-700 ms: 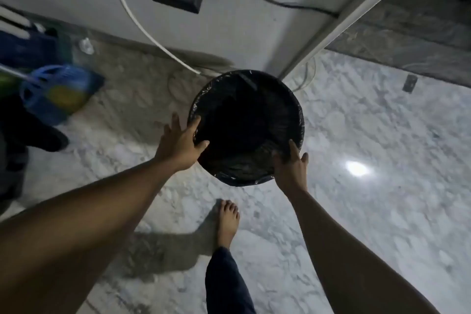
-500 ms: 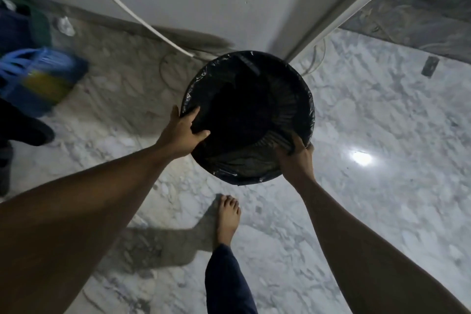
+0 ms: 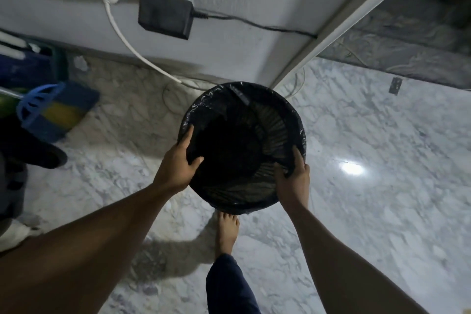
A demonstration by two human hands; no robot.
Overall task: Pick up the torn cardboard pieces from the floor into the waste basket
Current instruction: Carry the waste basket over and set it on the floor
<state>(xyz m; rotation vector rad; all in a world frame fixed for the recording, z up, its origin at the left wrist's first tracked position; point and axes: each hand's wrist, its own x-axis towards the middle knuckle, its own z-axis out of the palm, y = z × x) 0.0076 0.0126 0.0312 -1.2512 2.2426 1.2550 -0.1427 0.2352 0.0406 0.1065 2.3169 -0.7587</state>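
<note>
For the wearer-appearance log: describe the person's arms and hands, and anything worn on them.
Both arms are bare: the left forearm and right forearm show no sleeves as far as the frame edge. The left hand and right hand wear no gloves, and no watch, bracelet or ring shows in the dim light.

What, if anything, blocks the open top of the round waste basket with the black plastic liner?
Nothing visible does. The round black-lined waste basket gapes open; the left hand and right hand grip only its near rim.
</note>
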